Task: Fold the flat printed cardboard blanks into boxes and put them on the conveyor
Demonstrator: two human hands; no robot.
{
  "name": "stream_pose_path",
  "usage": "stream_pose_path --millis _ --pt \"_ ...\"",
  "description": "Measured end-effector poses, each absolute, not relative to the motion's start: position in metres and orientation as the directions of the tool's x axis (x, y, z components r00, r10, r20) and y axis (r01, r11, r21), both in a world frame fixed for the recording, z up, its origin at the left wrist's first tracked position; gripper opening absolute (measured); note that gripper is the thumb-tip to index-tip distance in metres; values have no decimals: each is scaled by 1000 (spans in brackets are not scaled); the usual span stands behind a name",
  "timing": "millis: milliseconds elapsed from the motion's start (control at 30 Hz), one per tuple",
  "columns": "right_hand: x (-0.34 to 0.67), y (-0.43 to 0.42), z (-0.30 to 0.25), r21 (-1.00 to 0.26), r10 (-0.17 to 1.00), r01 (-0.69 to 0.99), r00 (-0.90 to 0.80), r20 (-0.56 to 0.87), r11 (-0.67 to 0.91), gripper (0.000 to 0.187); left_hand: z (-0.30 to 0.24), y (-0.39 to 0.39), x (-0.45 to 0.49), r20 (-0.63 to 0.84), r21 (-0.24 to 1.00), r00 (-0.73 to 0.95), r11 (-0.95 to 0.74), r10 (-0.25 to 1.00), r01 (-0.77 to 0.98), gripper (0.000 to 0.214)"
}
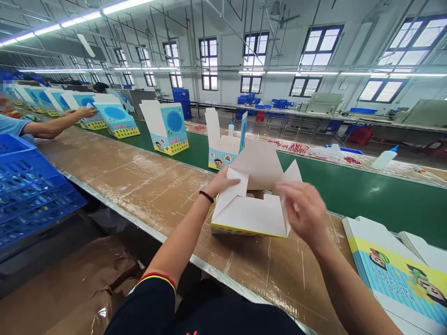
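A cardboard box [249, 215] stands in front of me with its white inner flaps up and a yellow edge along its near bottom side. My left hand [223, 182] grips the box at its left flap, thumb on the white inside and the other fingers hidden behind. At the right side flap hovers my right hand [305, 209], fingers bent and smeared by motion; whether it touches the flap I cannot tell. Just beyond is another open box [223, 158], blue-striped and yellow, on the green conveyor belt [359, 186].
Flat printed box blanks [394, 274] lie stacked at the right. More half-open boxes [171, 128] line the belt to the left, where a co-worker's arm [63, 121] reaches in. A glue bottle [384, 158] stands beyond the belt. A blue crate [35, 190] sits at left.
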State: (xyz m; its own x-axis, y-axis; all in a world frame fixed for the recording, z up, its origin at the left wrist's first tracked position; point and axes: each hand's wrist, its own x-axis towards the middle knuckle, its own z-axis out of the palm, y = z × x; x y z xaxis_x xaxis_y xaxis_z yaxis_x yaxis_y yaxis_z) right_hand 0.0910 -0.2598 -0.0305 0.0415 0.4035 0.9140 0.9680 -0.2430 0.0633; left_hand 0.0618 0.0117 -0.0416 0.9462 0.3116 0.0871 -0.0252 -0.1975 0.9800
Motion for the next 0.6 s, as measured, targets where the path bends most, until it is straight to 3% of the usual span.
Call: stream_pose_path --millis 67,133,167,233,300,367,433,500,600 --pt "125 -273 -32 -213 149 939 259 954 -269 22 -46 15 64 77 989 948 -145 310 -33 51" --pt "163 -277 -40 -556 -8 801 569 822 -221 36 -50 16 65 70 993 950 -110 304 -38 50" --pt "179 -275 -46 -690 20 704 703 711 -168 53 -52 17 66 75 994 953 -101 294 -47 52" --pt "198 -264 -59 -865 240 498 848 472 -60 87 -55 20 67 125 990 956 -96 264 -103 63" --pt "201 -249 -67 -938 498 346 815 298 -4 111 -57 23 68 222 974 940 -112 258 -199 76" --pt "194 -234 -69 -947 625 322 737 258 13 119 -60 27 70 314 948 908 -140 278 -285 77" --pt "186 -223 -66 -906 632 422 703 327 -1 102 -62 29 72 397 916 867 -194 302 -352 62" --pt "181 -219 -62 -837 607 548 669 429 -13 66 -64 30 72 471 877 825 -269 313 -398 42" --pt "180 -223 -59 -821 653 571 618 438 9 30 -67 29 68 479 864 816 -337 322 -375 25"
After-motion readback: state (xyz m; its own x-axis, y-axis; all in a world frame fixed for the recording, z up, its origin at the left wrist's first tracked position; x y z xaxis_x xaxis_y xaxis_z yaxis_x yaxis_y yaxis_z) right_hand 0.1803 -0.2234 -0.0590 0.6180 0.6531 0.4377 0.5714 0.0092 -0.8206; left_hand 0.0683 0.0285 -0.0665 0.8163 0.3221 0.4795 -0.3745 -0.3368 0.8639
